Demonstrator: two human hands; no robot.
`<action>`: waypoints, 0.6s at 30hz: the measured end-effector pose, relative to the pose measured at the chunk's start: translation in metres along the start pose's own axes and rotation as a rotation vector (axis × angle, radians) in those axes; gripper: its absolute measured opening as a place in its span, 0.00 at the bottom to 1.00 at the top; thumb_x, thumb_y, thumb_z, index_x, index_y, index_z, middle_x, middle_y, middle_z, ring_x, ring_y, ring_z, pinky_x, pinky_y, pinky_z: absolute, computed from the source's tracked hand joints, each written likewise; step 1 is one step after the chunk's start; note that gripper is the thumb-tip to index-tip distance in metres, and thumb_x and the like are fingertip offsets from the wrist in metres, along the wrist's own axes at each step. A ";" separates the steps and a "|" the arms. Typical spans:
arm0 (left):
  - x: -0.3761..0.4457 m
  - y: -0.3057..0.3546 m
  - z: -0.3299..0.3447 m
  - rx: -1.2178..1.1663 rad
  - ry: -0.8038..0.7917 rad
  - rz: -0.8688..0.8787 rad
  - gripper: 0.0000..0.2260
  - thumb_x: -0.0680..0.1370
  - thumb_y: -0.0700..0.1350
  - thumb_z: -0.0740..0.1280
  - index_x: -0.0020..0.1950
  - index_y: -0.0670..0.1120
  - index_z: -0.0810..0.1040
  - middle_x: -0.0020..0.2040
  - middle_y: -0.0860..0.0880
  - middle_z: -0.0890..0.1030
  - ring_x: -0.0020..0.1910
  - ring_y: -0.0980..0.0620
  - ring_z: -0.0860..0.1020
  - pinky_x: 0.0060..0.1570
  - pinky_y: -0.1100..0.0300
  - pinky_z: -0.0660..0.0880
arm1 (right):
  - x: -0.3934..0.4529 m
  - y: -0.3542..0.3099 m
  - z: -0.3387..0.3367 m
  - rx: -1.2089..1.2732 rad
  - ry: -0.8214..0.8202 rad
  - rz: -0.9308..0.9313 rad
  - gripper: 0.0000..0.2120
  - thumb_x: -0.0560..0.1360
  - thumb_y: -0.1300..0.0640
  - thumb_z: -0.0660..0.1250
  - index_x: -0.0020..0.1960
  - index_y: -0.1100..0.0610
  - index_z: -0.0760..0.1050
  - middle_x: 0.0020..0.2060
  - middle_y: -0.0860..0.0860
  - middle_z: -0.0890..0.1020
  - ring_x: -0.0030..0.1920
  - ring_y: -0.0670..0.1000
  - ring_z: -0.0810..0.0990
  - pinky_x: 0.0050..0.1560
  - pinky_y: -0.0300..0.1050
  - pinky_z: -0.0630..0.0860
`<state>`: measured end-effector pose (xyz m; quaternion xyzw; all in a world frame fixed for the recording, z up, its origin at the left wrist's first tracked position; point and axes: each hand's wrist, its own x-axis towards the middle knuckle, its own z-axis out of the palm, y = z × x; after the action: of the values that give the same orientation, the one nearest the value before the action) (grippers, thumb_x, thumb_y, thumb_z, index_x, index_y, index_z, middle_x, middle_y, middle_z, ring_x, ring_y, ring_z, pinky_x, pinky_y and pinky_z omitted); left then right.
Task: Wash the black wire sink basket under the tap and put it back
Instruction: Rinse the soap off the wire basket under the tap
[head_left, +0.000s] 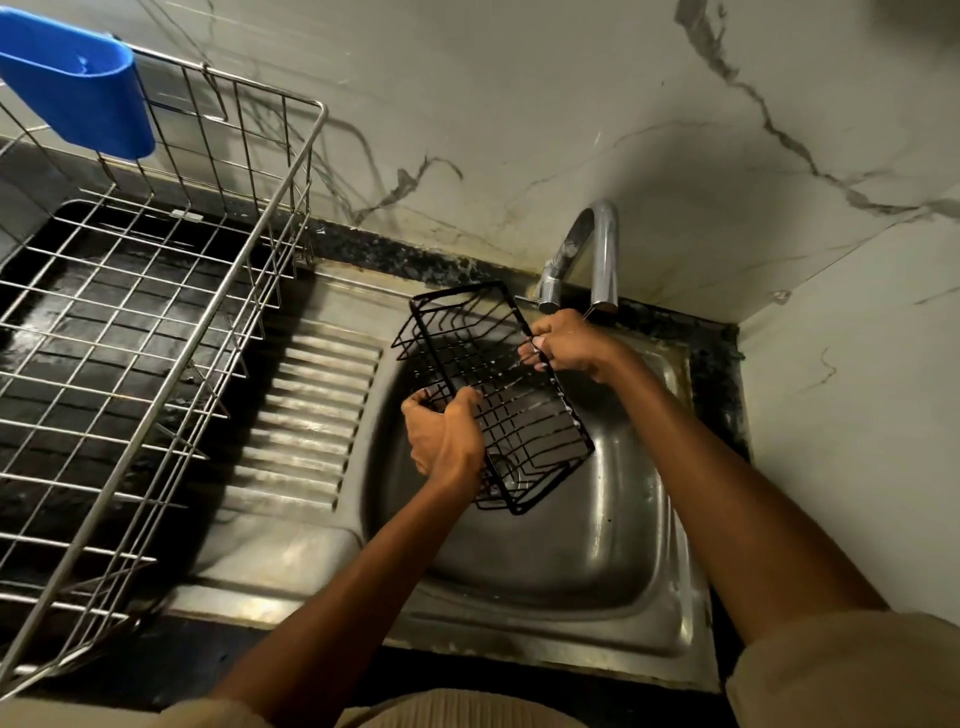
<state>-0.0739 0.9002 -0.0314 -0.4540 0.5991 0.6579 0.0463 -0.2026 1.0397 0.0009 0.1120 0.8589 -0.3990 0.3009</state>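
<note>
The black wire sink basket was held over the bowl of the steel sink, tilted, its far corner close under the spout of the chrome tap and its near corner low over the drain. It looked light and stiff, a welded frame of thin coated rods that would keep its shape under a firm grip; wet, the coating was probably slick, and the narrow wires would bite into fingers if squeezed hard. The thicker rim wire seemed the best place to take hold, and both hands were already there. The left hand gripped the near-left rim, fingers curled over the top wire and the back of the hand toward the camera, the forearm rising from the near edge of the sink. The right hand pinched the far-right rim just below the tap's spout, fingers wrapped round the wire, the arm stretched long across the bowl from the near right corner. The hands were well apart, on opposite sides of the basket. Bright streaks on the basket's mesh suggested running water, though the stream itself could not be made out clearly. To the left, a steel wire dish rack with a blue plastic holder clipped to its rim stood on the dark surface beside the ribbed draining board.
</note>
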 end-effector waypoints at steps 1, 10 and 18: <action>0.002 0.002 0.000 -0.014 0.012 -0.001 0.25 0.68 0.58 0.69 0.62 0.53 0.71 0.52 0.49 0.80 0.51 0.46 0.78 0.60 0.43 0.75 | -0.001 0.000 -0.002 -0.038 -0.022 0.010 0.14 0.81 0.71 0.56 0.63 0.71 0.74 0.58 0.65 0.81 0.56 0.59 0.83 0.46 0.43 0.79; 0.013 0.005 -0.003 0.043 0.064 0.076 0.25 0.72 0.55 0.74 0.66 0.51 0.69 0.58 0.50 0.78 0.53 0.48 0.77 0.61 0.42 0.74 | -0.027 -0.021 -0.023 -0.243 -0.194 0.189 0.16 0.82 0.70 0.51 0.63 0.71 0.74 0.59 0.68 0.79 0.58 0.63 0.82 0.60 0.56 0.79; 0.013 -0.001 -0.001 0.037 0.066 0.058 0.24 0.69 0.57 0.74 0.59 0.55 0.67 0.56 0.50 0.78 0.53 0.46 0.78 0.61 0.41 0.74 | -0.018 -0.017 -0.025 0.006 -0.078 -0.011 0.12 0.79 0.73 0.59 0.57 0.64 0.77 0.56 0.62 0.82 0.56 0.56 0.83 0.59 0.51 0.80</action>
<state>-0.0799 0.8939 -0.0404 -0.4570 0.6253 0.6324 0.0159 -0.2064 1.0485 0.0349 0.0927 0.8459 -0.4072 0.3318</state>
